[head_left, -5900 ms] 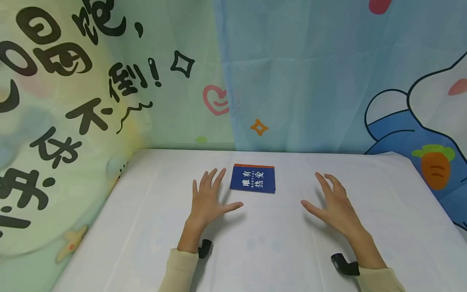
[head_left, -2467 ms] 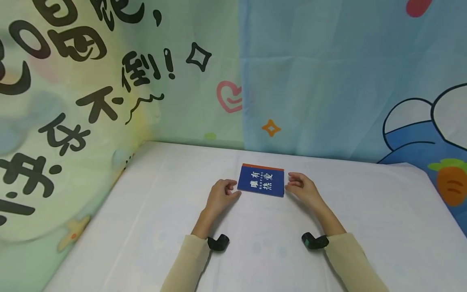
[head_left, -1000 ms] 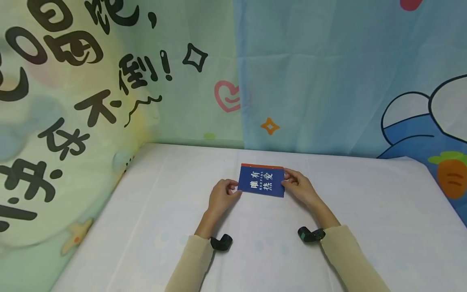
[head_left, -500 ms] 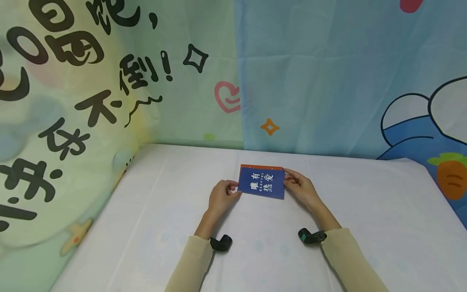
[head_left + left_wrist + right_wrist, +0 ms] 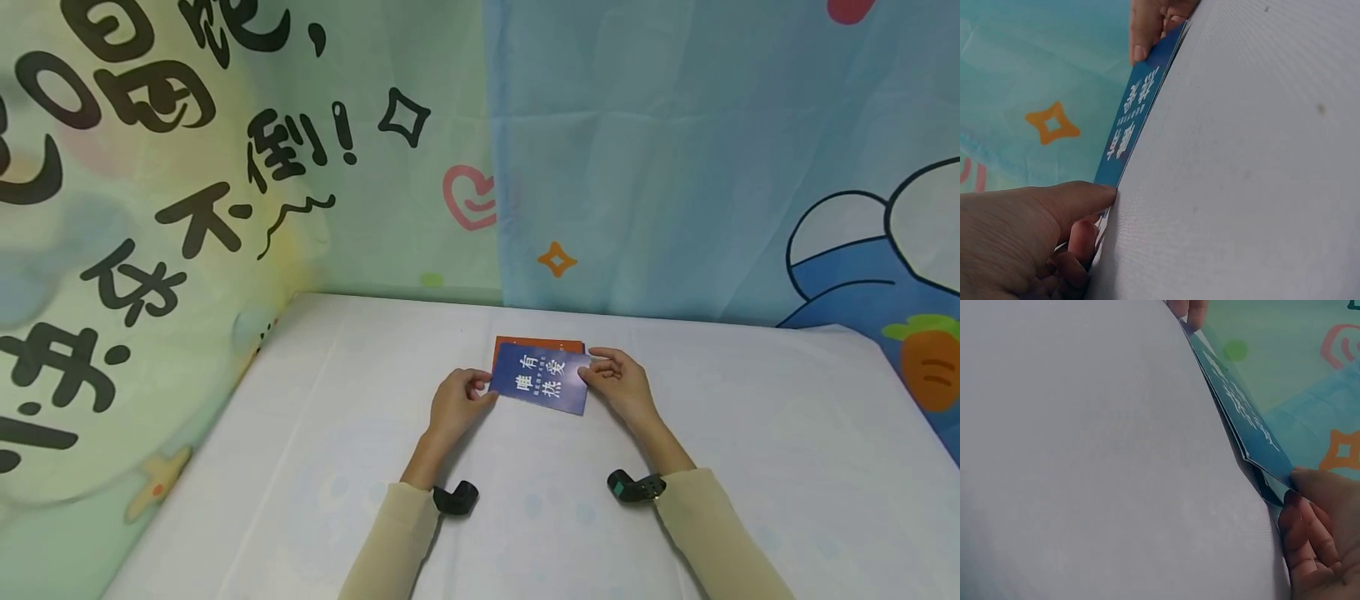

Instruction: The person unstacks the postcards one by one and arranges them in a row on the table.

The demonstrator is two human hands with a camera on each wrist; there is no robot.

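Observation:
A blue folded card (image 5: 534, 385) with white characters lies on the white table in the head view, an orange strip (image 5: 517, 341) showing along its far side. My left hand (image 5: 454, 405) pinches its left edge, thumb on top and the other fingers curled under, as the left wrist view shows. At the opposite end my right hand (image 5: 624, 390) pinches the right edge of the blue top layer between thumb (image 5: 1313, 482) and fingers. That layer stands raised at the right, and the right wrist view shows a gap above the layer beneath.
White cloth (image 5: 540, 517) covers the table. Behind it hangs a printed blue and green curtain (image 5: 637, 167), which continues along the left side. A black wrist camera (image 5: 455, 498) sits on the left wrist and another camera (image 5: 635, 487) on the right.
Both hands have come in from wide apart to the card's two ends. Over the last second the right hand has raised the blue layer's right side, uncovering more orange; the left hand stays put.

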